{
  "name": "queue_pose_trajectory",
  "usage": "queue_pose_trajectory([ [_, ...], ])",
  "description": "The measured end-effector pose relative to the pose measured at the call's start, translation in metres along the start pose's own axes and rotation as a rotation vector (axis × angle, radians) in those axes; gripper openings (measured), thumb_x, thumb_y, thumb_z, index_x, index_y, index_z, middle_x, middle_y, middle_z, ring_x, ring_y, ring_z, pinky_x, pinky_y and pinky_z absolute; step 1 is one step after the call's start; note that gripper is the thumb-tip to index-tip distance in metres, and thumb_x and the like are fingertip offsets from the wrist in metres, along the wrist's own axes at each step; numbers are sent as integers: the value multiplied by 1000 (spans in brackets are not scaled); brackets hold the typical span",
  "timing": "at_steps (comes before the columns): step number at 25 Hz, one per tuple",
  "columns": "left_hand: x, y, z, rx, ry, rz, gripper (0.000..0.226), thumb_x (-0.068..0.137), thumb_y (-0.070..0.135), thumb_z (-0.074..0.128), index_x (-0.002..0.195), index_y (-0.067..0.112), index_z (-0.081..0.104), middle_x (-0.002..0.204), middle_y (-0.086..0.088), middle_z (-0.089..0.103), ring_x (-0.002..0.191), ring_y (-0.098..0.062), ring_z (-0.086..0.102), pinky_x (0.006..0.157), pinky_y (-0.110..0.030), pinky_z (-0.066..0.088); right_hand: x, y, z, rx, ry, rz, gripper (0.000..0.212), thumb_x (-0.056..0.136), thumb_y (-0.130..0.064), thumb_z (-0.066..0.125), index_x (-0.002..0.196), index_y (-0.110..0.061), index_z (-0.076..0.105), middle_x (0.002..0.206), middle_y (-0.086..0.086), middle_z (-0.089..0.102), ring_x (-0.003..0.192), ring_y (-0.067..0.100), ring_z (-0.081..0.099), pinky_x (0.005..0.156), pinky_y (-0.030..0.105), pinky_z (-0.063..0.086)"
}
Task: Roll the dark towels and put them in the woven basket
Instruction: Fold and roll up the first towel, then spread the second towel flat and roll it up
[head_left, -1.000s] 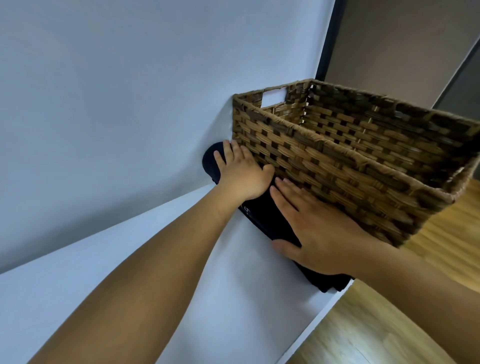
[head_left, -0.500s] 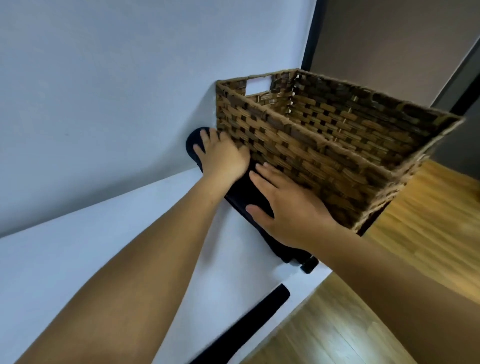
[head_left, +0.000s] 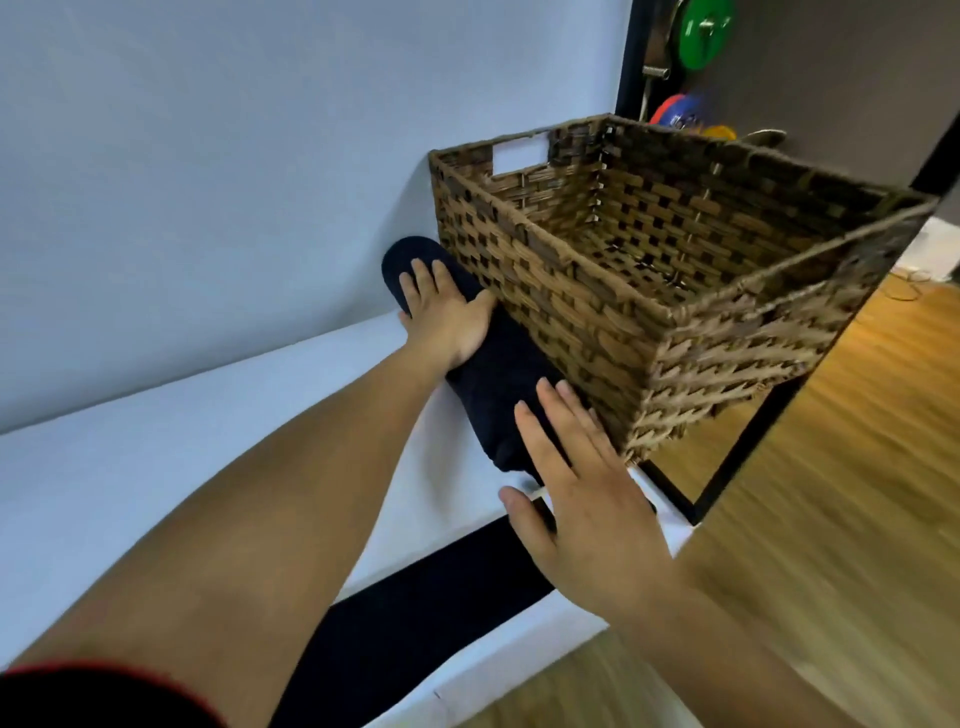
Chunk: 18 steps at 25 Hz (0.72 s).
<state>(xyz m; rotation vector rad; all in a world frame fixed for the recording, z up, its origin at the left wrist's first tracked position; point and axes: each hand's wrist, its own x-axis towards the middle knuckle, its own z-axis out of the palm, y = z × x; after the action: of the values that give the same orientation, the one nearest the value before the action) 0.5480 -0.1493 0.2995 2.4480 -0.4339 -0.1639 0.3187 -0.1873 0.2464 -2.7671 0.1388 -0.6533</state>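
A rolled dark towel (head_left: 506, 379) lies on the white table (head_left: 156, 467), pressed against the near wall of the brown woven basket (head_left: 571, 249). The basket looks empty inside. My left hand (head_left: 447, 317) wraps over the far end of the roll, thumb on the basket side. My right hand (head_left: 582, 499) is flat with fingers spread over the roll's near end, its fingertips on the cloth. A second dark towel (head_left: 415, 613) lies flat along the table's front edge, partly under my arms.
A pale wall rises right behind the table and the basket. The table's right edge ends just past the basket, above a black frame leg (head_left: 737, 452) and wooden floor (head_left: 831, 519). Coloured weight plates (head_left: 706, 31) hang at the back right.
My right hand has slid back toward me along the roll and flattened out. The view has shifted, so the flat dark towel at the front edge now shows. My left hand stays on the roll's far end.
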Motion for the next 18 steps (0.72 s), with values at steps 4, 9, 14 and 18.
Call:
queue_pose_trajectory([
  [4, -34, 15, -2, 132, 0, -35, 85, 96, 58, 32, 155, 7, -1, 161, -16, -15, 148, -31, -15, 120, -50, -1, -43, 12, -10, 137, 120, 84, 61, 97, -42, 42, 149, -12, 36, 160, 1, 28, 150, 14, 17, 115, 21, 27],
  [9, -121, 10, 51, -70, 171, 144, 84, 93, 52, 46, 155, 10, 6, 162, -15, -9, 149, -31, -12, 121, -47, 0, -98, 22, -3, 226, 73, 157, 58, 95, -43, 44, 146, -14, 44, 156, -4, 35, 146, 8, 26, 104, 5, 27],
  [14, -111, 19, 40, -45, 89, 124, 81, 94, 51, 45, 155, 14, 8, 162, -14, -9, 149, -31, -12, 120, -53, 2, -135, 24, 21, 404, -252, 391, 59, 97, -41, 53, 151, -26, 35, 157, -13, 30, 144, -3, 19, 111, 15, 24],
  [18, -200, -34, 44, -309, 329, 323, 57, 98, 30, 46, 149, 11, 29, 159, -12, 21, 147, -25, 20, 119, -37, 18, -151, 22, 57, 474, -489, 535, 58, 96, -37, 57, 149, -20, 38, 152, -3, 43, 139, 16, 40, 111, 26, 30],
])
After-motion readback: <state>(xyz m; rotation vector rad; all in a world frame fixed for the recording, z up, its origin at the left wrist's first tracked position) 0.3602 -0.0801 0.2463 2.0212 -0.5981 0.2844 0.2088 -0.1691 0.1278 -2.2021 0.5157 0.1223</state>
